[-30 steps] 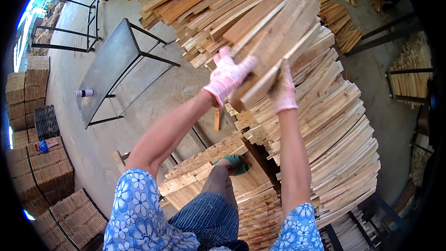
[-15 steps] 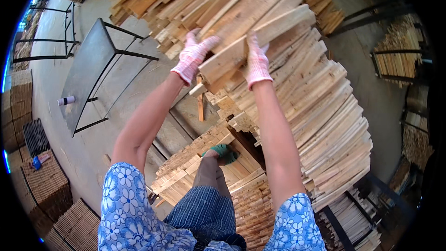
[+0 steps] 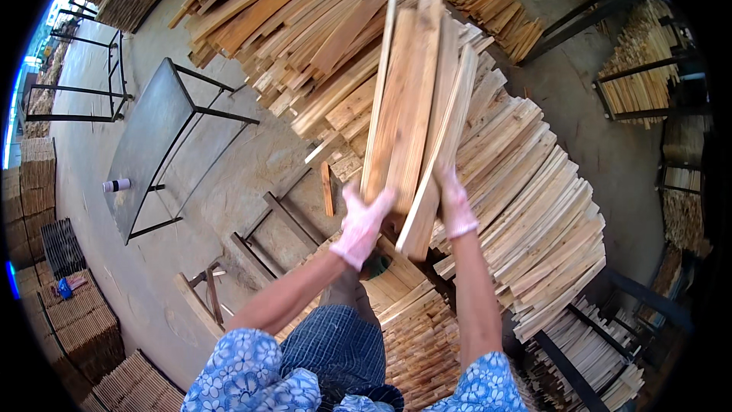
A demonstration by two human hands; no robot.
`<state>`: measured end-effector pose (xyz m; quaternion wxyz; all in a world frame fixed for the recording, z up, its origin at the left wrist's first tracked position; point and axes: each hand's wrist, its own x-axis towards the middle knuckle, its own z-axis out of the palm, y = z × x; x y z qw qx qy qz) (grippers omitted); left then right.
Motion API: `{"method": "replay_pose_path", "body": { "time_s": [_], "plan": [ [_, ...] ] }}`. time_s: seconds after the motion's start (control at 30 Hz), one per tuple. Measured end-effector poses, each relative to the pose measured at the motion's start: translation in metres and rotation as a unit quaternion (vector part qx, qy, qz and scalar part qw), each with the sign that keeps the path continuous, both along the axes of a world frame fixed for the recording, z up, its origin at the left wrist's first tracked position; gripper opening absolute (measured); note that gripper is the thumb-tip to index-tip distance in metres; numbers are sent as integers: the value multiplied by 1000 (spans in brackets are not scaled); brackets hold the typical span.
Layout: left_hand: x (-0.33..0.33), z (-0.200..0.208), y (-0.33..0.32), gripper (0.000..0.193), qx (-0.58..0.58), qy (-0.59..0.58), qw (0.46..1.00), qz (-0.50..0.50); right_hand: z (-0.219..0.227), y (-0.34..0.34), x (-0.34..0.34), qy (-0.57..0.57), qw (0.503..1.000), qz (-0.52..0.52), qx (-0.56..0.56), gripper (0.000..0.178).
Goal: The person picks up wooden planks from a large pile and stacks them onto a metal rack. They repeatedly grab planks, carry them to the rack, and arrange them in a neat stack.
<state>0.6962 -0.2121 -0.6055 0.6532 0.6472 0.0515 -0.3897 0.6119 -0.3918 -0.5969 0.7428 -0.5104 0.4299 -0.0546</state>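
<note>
Between my two gloved hands is a bundle of wooden planks point(image 3: 412, 107), its near end toward me and its far end pointing away over the stacks. My left hand point(image 3: 366, 223), in a pinkish-white knit glove, grips the bundle's left side near its lower end. On the opposite side my right hand point(image 3: 455, 202), gloved alike, is closed round the edge; a plank partly hides its fingers. One pale plank stands tilted on edge along the bundle's right. Just beyond and to the right lies a large stack of planks point(image 3: 526, 183).
More loose planks point(image 3: 297, 15) are piled at the far side. To the left stands a dark metal-framed table point(image 3: 156, 137) with a cylindrical container point(image 3: 116, 185) on it. Bundled wood stacks point(image 3: 80, 320) line the left edge. A dark frame point(image 3: 278, 217) lies on the floor near my legs.
Both hands have drawn back toward me with the planks lifted off the stack. The bundle has swung from lying slantwise to pointing mostly away from me.
</note>
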Motion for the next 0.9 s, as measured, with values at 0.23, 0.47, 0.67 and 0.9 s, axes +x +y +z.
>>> {"method": "replay_pose_path", "body": {
  "time_s": [0.23,0.47,0.67,0.9],
  "plan": [
    [67,-69,42,127,246,96,904,-336,-62,53,-42,-76,976,-67,194,109],
    [76,-95,30,115,14,58,976,-210,-66,76,-38,-54,961,-119,245,93],
    [14,53,83,105,99,72,936,-329,-17,156,-146,-34,998,6,-60,92],
    [-27,-6,123,50,43,334,937,-97,55,221,-150,17,974,-170,148,85]
  ]
}}
